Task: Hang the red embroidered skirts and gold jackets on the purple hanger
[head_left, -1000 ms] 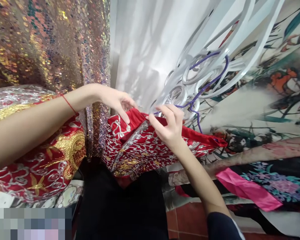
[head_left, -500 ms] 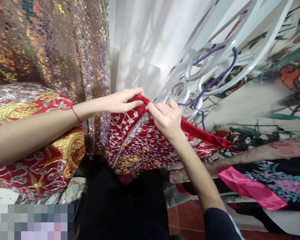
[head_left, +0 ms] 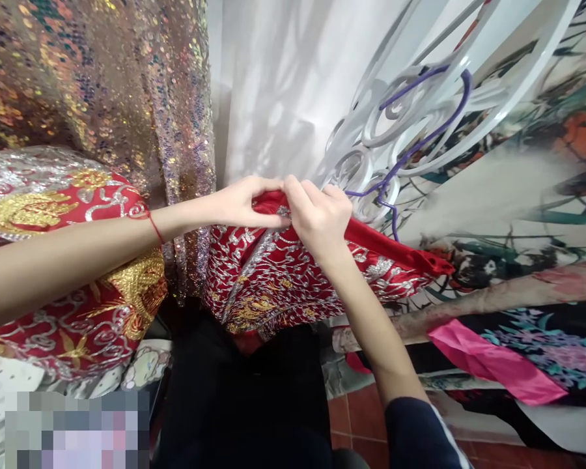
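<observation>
A red embroidered garment (head_left: 273, 280) with silver and gold patterning spreads out below my hands, its plain red band (head_left: 395, 244) running along the top edge to the right. On the left part of that edge, my left hand (head_left: 239, 203) has its thumb and fingers on either side of the red cloth. Right beside it, my right hand (head_left: 320, 218) is closed on the same edge, its fingertips hidden behind the knuckles. Where the two hands meet, the cloth is partly covered. A purple hanger (head_left: 405, 156) shows behind the band, its lower part hidden.
Another red and gold embroidered piece (head_left: 78, 306) bulges at the left, under my forearm. Above it hangs a sequined cloth (head_left: 102, 85). White scrolled metalwork (head_left: 522, 85) stands at the right before flower-patterned fabric. A pink ribbon (head_left: 493, 361) lies over dark floral cloth (head_left: 557, 352).
My right hand has shifted slightly up and left, closer to my left hand. My left thumb now reaches further right, with a wider gap between it and the fingers.
</observation>
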Motion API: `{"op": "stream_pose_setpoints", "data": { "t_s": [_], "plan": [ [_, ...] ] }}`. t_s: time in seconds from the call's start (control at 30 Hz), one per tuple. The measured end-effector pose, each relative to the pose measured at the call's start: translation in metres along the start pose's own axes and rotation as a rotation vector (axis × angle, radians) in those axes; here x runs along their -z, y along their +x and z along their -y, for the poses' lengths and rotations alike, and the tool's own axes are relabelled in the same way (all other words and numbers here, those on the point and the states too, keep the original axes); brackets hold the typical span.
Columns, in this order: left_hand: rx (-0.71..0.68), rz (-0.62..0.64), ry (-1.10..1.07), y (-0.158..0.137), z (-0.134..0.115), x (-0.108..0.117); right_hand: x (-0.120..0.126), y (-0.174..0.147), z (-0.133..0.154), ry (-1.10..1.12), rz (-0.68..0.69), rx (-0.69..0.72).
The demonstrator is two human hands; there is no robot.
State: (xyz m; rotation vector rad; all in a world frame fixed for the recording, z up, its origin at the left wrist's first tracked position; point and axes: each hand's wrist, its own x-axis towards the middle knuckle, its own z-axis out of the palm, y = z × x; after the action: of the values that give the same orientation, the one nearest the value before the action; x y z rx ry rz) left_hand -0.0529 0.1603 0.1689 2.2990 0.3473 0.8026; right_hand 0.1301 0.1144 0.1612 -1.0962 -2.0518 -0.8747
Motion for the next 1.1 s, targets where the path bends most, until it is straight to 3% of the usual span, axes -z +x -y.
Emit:
{"op": "stream_pose_setpoints", "data": {
  "t_s": [0.17, 0.23, 0.3, 0.37, 0.43, 0.47, 0.53, 0.6, 0.67, 0.83, 1.1],
  "plan": [
    [0.057, 0.003, -0.117, 0.003, 0.002, -0.001, 0.006, -0.022, 0.015, 0.037, -0.16, -0.087],
    [0.074, 0.011, -0.137, 0.002, 0.002, 0.0, 0.005, -0.049, 0.04, 0.092, -0.284, -0.199],
    [0.105, 0.025, -0.151, 0.001, 0.0, 0.0, -0.004, -0.083, 0.074, 0.233, -0.324, -0.319],
    [0.136, 0.031, -0.154, -0.001, -0.002, 0.0, -0.022, -0.117, 0.111, 0.447, -0.177, -0.525],
    [0.15, 0.026, -0.156, -0.002, -0.004, -0.001, -0.043, -0.141, 0.141, 0.701, 0.084, -0.817],
    [0.152, 0.02, -0.159, -0.002, -0.004, -0.001, -0.054, -0.147, 0.153, 0.786, 0.141, -0.959],
    [0.146, 0.014, -0.166, -0.002, -0.004, -0.003, -0.071, -0.152, 0.168, 0.883, 0.164, -1.2],
    [0.129, 0.012, -0.171, -0.001, -0.004, -0.003, -0.082, -0.148, 0.173, 0.896, 0.096, -1.355],
    [0.118, 0.007, -0.168, -0.001, -0.003, -0.004, -0.087, -0.142, 0.172, 0.869, 0.041, -1.418],
    [0.123, -0.008, -0.139, 0.0, -0.005, -0.004, -0.086, -0.134, 0.167, 0.852, 0.064, -1.394],
    [0.11, -0.023, -0.124, 0.001, -0.003, -0.005, -0.079, -0.129, 0.167, 1.384, 0.092, -1.468]
  ]
}}
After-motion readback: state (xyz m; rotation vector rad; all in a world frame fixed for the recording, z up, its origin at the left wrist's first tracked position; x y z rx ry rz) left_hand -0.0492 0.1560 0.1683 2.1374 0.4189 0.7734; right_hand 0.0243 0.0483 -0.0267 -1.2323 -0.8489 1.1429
